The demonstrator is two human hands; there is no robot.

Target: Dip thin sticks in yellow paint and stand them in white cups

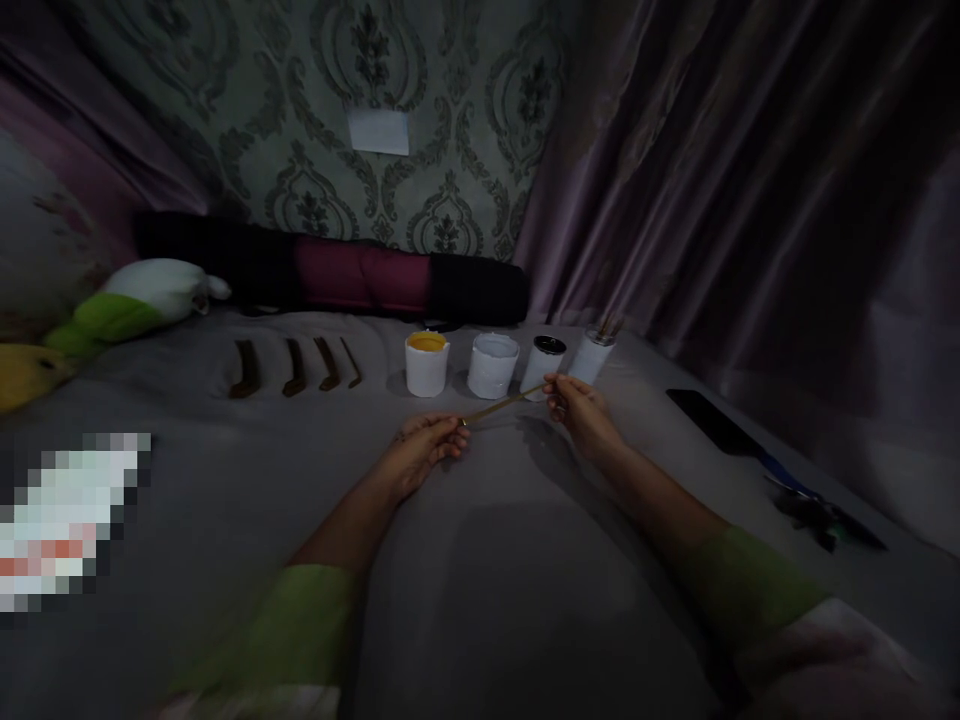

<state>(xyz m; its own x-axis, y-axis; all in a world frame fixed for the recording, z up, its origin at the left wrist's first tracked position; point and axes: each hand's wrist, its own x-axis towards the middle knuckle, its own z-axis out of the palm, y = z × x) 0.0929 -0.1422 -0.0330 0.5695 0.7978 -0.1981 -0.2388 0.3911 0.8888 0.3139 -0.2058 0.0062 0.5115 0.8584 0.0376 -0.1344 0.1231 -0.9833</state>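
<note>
Patterned wall [315, 120] behind, pinkish-purple curtain [630, 170] down the right. Gray sheet [225, 490] carries everything, wrinkled toward its far left. Long black-and-maroon roll [364, 275] lies along the sheet's far edge. White-and-green plush toy [142, 300] at the far left corner, front of the roll's left end; yellow item [30, 375] next to it, cut off by the frame. Pixelated object [67, 520] on the left side, contents unreadable.

Black flat blade-like tool [709, 420] with a blue section near the right edge; dark tool [814, 515] just beside its near end, too dim to identify.

Left hand [431, 445] and right hand [579, 408] over the middle of the sheet, both sleeves green. Left grip: fingertips pinching the near-left end of the strip. Right grip: pinching the other end, right in front of the two right-hand containers.

White card [379, 131] on the wall. Row of four containers toward the far edge, all upright: white tub with yellow contents [426, 368], whitish tub [493, 368], dark-topped container [541, 368], pale jar [592, 358] with thin sticks poking out. Left of them, four brown bent pieces [244, 370] in a row, apart from each other, rightmost slimmest.

Thin brownish strip [504, 404]: stretched between both hands, slanting up to the right, nearer than the containers.
</note>
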